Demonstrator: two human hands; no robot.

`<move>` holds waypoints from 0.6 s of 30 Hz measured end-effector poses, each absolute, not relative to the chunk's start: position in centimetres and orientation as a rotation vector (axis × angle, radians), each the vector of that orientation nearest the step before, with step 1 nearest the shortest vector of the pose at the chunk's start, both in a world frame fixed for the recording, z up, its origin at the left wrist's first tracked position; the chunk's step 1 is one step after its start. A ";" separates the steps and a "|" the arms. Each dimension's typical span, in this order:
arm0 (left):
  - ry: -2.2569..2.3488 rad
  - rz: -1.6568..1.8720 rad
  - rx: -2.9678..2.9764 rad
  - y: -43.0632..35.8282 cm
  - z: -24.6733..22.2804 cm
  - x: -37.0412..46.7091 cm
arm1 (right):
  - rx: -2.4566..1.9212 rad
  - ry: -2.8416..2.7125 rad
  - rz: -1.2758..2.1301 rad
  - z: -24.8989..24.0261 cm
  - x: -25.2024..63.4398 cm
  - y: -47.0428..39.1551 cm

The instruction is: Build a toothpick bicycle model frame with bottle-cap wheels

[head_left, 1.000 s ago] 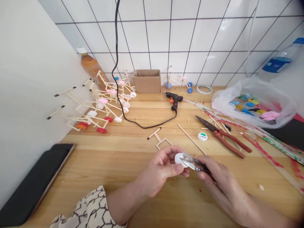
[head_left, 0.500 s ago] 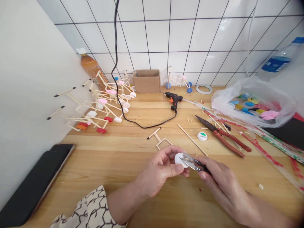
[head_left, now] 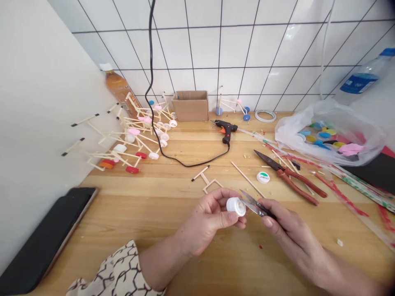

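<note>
Between the thumb and fingers of my left hand (head_left: 212, 213) is a white bottle cap (head_left: 235, 206), its hollow side tilted toward the right. My right hand (head_left: 293, 234) grips a small pair of scissors (head_left: 259, 206) by the dark handles. Their blades are parted, and the tips lie close by the cap's right rim; whether they touch it I cannot tell. Just beyond my left hand lies a small stick frame (head_left: 206, 179) with a black-tipped crossbar. Near it is a thin wooden stick (head_left: 247, 178), and a white cap with a green mark (head_left: 263, 177) rests farther right.
Red-handled pliers (head_left: 290, 174) lie to the right, by a plastic bag of coloured caps (head_left: 327, 135). Behind are a glue gun (head_left: 226, 129) with its black cord, a cardboard box (head_left: 190, 106) and a tape roll (head_left: 265, 115). Stick models with cap wheels (head_left: 132, 139) crowd the left; a phone (head_left: 46, 234) lies nearer.
The scissors have drawn back to the right, out of the cap's hollow, and their blades show more plainly. My left hand keeps the cap in nearly the same place.
</note>
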State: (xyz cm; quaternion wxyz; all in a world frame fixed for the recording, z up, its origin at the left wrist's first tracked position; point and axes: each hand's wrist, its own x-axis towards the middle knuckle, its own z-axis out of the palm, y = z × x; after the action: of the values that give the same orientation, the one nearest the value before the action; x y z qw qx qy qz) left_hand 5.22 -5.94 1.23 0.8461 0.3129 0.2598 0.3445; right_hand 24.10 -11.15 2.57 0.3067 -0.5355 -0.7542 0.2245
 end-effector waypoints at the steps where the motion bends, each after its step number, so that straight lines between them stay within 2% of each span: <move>1: 0.551 0.728 0.659 -5.9 1.2 5.2 | -1.405 -2.010 0.589 2.5 24.1 -11.2; 18: 0.559 0.694 0.648 -6.1 1.2 5.3 | -1.319 -2.085 0.552 2.4 23.7 -11.3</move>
State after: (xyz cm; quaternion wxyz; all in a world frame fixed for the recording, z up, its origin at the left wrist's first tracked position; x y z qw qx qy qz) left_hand 5.30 -6.07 1.21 0.8520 0.3078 0.2658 0.3296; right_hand 23.72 -11.27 2.35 0.3020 -0.4975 -0.7861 0.2080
